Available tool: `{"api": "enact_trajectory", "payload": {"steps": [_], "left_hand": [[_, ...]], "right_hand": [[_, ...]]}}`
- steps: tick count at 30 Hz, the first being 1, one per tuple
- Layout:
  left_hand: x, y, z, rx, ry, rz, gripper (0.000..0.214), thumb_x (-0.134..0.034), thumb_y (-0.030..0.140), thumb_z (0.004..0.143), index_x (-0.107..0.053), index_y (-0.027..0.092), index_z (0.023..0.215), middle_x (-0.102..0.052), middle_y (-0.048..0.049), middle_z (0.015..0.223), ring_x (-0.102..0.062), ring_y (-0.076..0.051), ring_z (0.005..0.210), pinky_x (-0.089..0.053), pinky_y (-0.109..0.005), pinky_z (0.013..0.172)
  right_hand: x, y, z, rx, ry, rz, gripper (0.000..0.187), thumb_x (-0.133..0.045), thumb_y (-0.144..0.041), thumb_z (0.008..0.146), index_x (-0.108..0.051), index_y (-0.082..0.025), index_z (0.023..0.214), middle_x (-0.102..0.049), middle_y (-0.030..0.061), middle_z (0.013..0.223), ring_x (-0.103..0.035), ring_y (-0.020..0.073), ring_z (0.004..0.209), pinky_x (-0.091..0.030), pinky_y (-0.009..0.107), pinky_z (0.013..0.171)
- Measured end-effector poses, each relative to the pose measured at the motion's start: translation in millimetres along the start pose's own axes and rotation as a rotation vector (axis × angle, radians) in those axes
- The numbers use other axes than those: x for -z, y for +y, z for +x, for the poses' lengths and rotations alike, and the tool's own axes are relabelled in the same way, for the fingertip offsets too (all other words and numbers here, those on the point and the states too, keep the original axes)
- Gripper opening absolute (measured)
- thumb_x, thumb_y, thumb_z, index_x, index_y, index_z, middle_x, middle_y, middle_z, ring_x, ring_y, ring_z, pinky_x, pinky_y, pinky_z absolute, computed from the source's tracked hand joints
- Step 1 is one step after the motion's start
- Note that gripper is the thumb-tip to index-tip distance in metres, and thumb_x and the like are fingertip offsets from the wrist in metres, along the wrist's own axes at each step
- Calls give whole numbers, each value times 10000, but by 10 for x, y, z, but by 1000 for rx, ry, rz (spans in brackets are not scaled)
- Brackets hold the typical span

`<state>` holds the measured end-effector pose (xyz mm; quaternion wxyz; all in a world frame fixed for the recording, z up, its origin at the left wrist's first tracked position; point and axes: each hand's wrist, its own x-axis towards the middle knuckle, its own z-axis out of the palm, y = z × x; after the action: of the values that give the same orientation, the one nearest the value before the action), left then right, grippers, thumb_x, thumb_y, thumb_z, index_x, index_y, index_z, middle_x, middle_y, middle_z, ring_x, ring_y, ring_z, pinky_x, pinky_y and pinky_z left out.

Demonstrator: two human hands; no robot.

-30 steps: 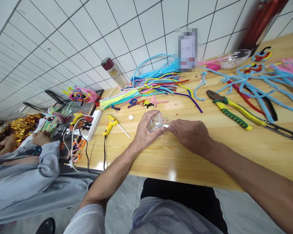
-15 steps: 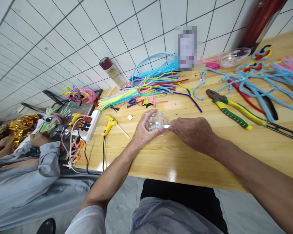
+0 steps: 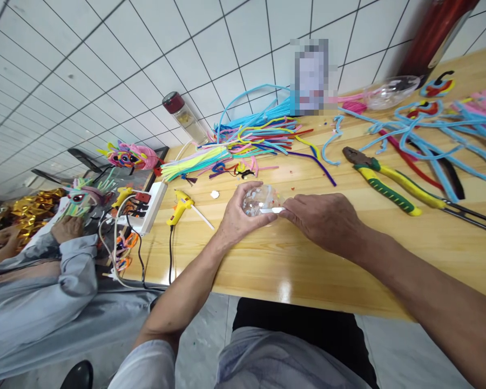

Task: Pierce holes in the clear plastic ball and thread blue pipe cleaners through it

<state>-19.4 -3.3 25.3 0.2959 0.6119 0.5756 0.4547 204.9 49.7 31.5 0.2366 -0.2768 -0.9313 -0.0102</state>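
Note:
My left hand [image 3: 243, 216] curls round a clear plastic ball-like shell [image 3: 253, 201], thumb along the near side and fingers over the far side. Small coloured specks show through the shell. At its right end my right hand [image 3: 322, 216] is closed in a pinch on the shell's edge. A narrow white glint or strip [image 3: 268, 210] lies along the near rim between the two thumbs; I cannot tell which. Both hands are just above the wooden table [image 3: 243, 265].
Left of my hands lie a yellow glue gun [image 3: 181, 208] and a white power strip [image 3: 154, 208]. Pliers [image 3: 383, 181] lie to the right. Behind are pipe cleaners [image 3: 259, 135] and a glass bottle [image 3: 185, 117]. A co-worker's sleeve [image 3: 76, 265] is at far left.
The shell has turned slightly in my hands, so its specks sit differently. My hands keep nearly the same place and hold. The view has shifted very slightly.

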Motion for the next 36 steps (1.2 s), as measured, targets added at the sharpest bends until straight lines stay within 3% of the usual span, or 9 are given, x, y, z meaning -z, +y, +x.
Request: {"api": "enact_trajectory", "payload": {"steps": [10,28,36], "left_hand": [[21,-4,25,-69,-19,85,700,-881,482,713,-618,219,1307,-638,-117,1388,-606,-302,1316,-473,-434,1128],[-14,-9,2,-171,-7,99,586,-808,504,814,-610,233,1295,-626,-124,1377,-587,-288,1333,-460,-453,1144],[-22,-26,-14,-123,-1,94,615,-791,563,813,-613,246,1309,-622,-123,1405,-585,-294,1343,-479,-452,1134]], "right_hand": [[-4,1,-3,2,0,-12,461,-385,-416,1107,-682,-170,854,-693,40,692,-593,156,592,-162,298,565],[-7,-96,-6,-103,-50,-11,429,-408,-406,1104,-723,-148,968,-714,61,724,-608,166,615,-172,305,563],[-10,-108,0,-127,-56,10,445,-379,-403,1107,-713,-147,963,-717,65,737,-605,166,617,-174,310,560]]}}
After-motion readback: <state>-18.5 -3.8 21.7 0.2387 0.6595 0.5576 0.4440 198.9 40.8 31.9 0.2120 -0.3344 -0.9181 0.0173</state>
